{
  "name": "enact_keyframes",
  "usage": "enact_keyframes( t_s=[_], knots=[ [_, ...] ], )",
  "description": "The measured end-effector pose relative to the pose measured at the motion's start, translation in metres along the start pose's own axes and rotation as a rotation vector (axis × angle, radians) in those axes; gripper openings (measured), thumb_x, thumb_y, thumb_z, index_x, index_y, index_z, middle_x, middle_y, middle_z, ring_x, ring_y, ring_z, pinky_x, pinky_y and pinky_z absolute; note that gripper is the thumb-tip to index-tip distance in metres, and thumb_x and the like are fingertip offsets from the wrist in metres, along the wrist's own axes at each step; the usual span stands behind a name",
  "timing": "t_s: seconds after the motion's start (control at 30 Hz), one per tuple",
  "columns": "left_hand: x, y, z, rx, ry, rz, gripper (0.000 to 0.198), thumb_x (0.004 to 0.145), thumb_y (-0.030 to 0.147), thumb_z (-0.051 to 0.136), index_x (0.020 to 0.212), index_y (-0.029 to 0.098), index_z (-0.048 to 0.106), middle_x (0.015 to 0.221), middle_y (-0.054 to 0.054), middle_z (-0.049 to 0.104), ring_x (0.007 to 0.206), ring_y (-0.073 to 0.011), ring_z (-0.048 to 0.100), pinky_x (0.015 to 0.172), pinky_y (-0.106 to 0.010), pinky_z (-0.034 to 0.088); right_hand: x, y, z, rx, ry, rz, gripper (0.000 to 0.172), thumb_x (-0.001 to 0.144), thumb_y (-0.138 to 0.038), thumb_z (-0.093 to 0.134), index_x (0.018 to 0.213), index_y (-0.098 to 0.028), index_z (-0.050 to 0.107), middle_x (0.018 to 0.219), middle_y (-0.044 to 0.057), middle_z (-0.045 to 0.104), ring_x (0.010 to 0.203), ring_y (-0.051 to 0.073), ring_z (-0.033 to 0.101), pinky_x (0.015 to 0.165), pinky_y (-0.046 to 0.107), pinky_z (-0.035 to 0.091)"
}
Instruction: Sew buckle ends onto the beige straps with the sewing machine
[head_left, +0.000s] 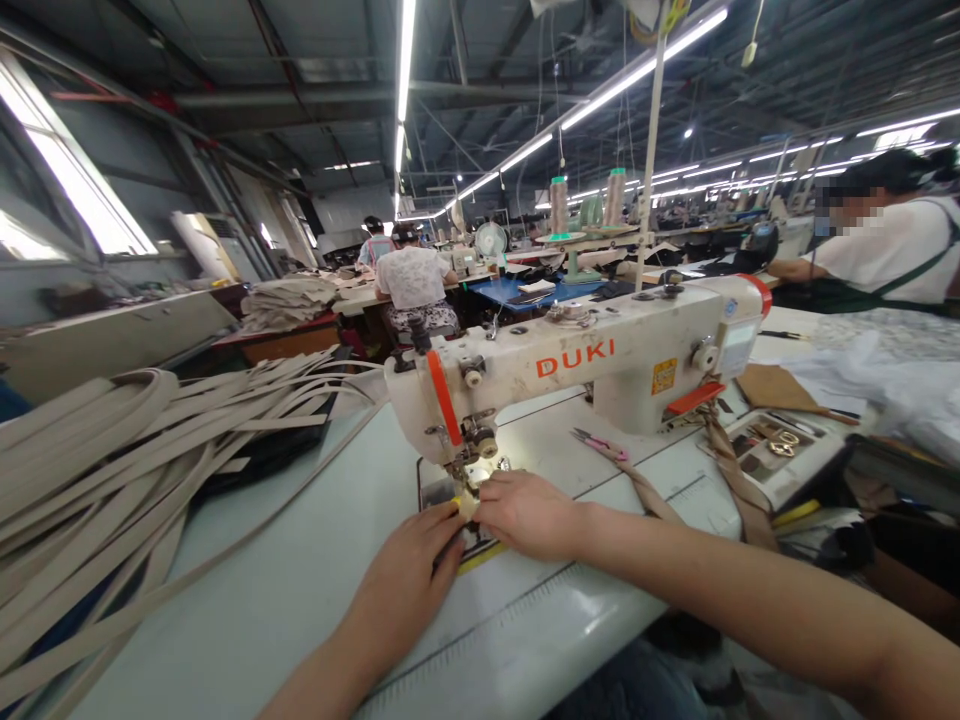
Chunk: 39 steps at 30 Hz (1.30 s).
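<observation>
A white sewing machine [555, 355] with orange trim stands on the pale worktable [285, 600]. Under its lit needle area lies a small pale piece [468, 507], mostly covered by fingers; what it is made of is hard to tell. My left hand [409, 570] reaches in from the near left, its fingertips pressed together at the piece's left edge. From the right, my right hand [529, 515] curls its fingers on the piece's other side, close to the presser foot. Yellow strip [482, 557] shows along the machine bed below my hands.
Long beige strips [142, 470] are heaped on the left. Pink-handled thread snips [600, 445] lie behind my right forearm. A tray [784, 445] holds metal buckles at the right. Thread cones [559, 208] stand behind the machine. Other people sit at tables farther back and at the right.
</observation>
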<state>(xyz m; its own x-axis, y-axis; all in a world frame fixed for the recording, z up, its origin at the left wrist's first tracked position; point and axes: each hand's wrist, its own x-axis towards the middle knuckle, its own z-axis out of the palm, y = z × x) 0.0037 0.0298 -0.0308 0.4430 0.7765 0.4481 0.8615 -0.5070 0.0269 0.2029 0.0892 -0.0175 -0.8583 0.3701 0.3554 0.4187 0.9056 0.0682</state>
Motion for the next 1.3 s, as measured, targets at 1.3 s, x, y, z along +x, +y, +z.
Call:
enact_keyframes(
  t_s=[1.3],
  knots=[
    [0.025, -0.020, 0.010, -0.053, -0.056, -0.034, 0.040, 0.094, 0.034, 0.033, 0.106, 0.016, 0.067, 0.108, -0.012, 0.070, 0.100, -0.0244, 0.065, 0.090, -0.043, 0.053, 0.003, 0.005, 0.011, 0.161, 0.025, 0.168, 0.025, 0.093, -0.023, 0.043, 0.091, -0.015, 0.067, 0.090, 0.006, 0.064, 0.086, 0.020, 0.052, 0.079, 0.031, 0.039]
  ],
)
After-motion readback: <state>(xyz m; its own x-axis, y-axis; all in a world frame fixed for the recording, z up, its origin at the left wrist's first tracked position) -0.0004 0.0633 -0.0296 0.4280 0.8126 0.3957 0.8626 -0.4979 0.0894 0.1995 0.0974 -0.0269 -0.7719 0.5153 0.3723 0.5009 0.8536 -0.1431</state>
